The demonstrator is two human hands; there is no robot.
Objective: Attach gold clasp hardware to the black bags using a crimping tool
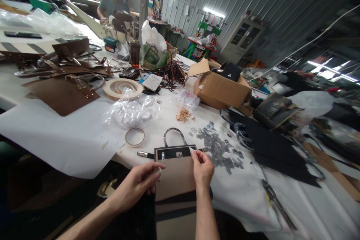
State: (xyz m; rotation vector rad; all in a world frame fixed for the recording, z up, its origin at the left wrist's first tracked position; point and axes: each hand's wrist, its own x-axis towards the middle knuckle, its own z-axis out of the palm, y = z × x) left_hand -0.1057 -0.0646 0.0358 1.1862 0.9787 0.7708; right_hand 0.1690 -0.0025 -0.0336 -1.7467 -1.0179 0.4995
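Observation:
A bag panel (176,176), tan with a black top band, lies at the table's front edge and hangs down toward me. On its band sit small metal fittings (179,154), and a dark wrapped handle (174,130) arches above. My right hand (203,167) pinches a small white piece (192,150), perhaps tape or paper, at the band's right end. By the panel's left edge, my left hand (142,180) curls its fingers around a small white item (159,171), mostly hidden. A strap with a metal tip (143,154) sticks out left of the band.
A tape roll (134,137), a plastic bag of white pieces (131,111) and scattered metal plates (218,146) lie beyond the panel. Pliers (277,202) and black panels (270,142) are at right. Behind stands a cardboard box (222,90). A person (114,2) sits far left.

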